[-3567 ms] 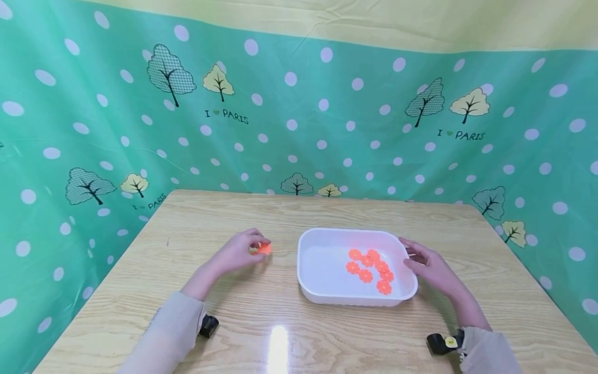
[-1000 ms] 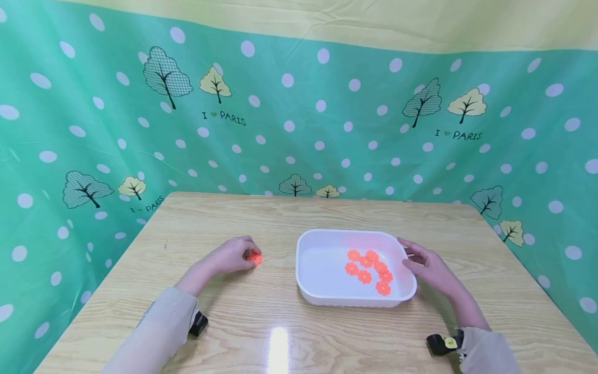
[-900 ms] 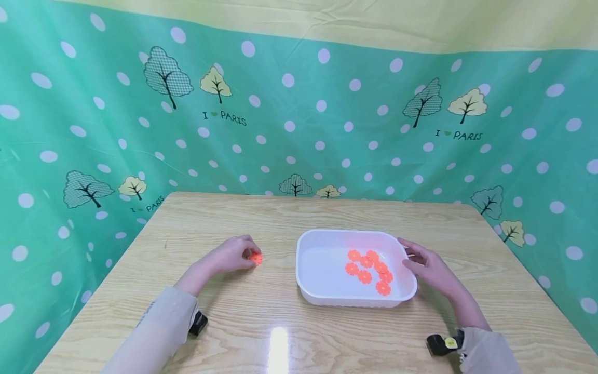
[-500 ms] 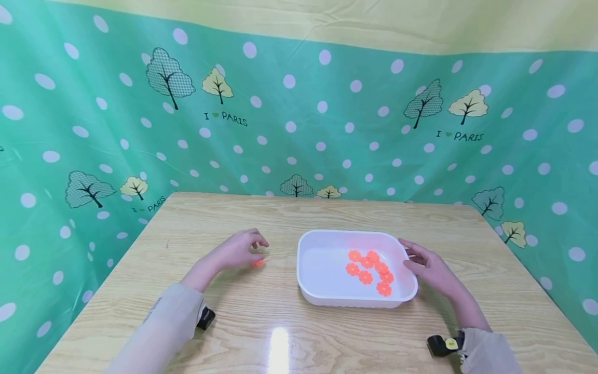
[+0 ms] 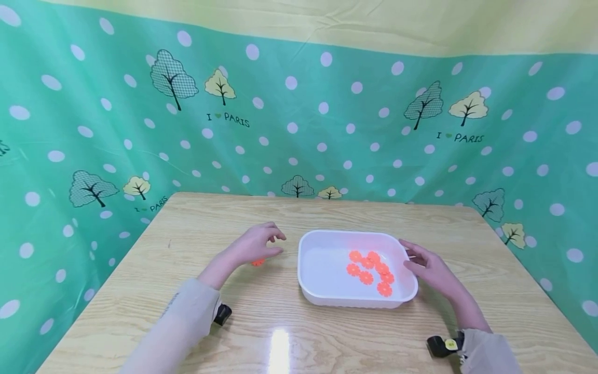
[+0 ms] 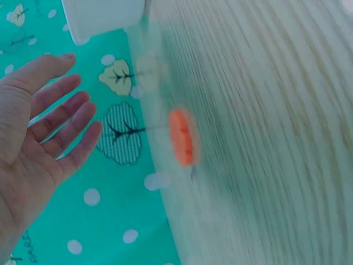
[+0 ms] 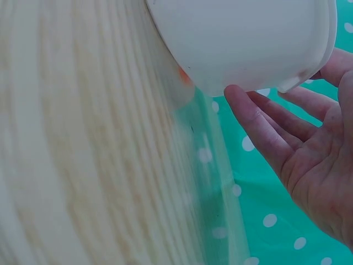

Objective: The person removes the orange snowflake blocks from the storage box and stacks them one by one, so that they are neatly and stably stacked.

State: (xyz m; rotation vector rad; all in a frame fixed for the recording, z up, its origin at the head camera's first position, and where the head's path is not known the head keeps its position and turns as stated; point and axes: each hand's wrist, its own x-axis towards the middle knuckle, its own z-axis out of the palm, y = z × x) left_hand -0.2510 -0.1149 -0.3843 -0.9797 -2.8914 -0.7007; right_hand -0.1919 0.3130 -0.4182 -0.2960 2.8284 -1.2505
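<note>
The head view is bright and mostly even; on the counter (image 5: 336,343), one hard white glare (image 5: 279,350) sits nearer the person than the tub (image 5: 327,300) and slightly left of it. Soft, weak shadows lie under the tub's near side and left of it. Orange pieces (image 5: 366,278) inside the tub look overexposed, flat in detail. Both wrist views are duller and hazier, with blurred wood grain; the lone orange piece (image 6: 182,137) left of the tub is smeared.

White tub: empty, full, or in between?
In between: in the head view, orange discs lie toward the right of the tub; its floor on the left is bare.
</note>
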